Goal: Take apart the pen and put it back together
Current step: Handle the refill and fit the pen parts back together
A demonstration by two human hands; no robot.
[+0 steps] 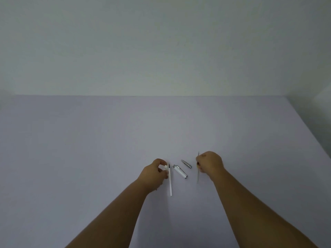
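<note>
The pen lies in pieces on a pale table (pixel 89 149). My left hand (pixel 155 173) pinches the white barrel (pixel 170 181) near its top end; the barrel points toward me and has a dark opening at the far end. My right hand (pixel 210 163) is closed around the thin ink refill (pixel 198 171), which stands nearly upright and looks blurred. Between my hands the white cap with a silver clip (pixel 180 171) lies flat, and the silver tip section (pixel 186 163) rests just behind it.
A plain wall (pixel 161 47) rises behind the table's far edge. The table's right edge (pixel 311 129) runs diagonally at the right side of the view.
</note>
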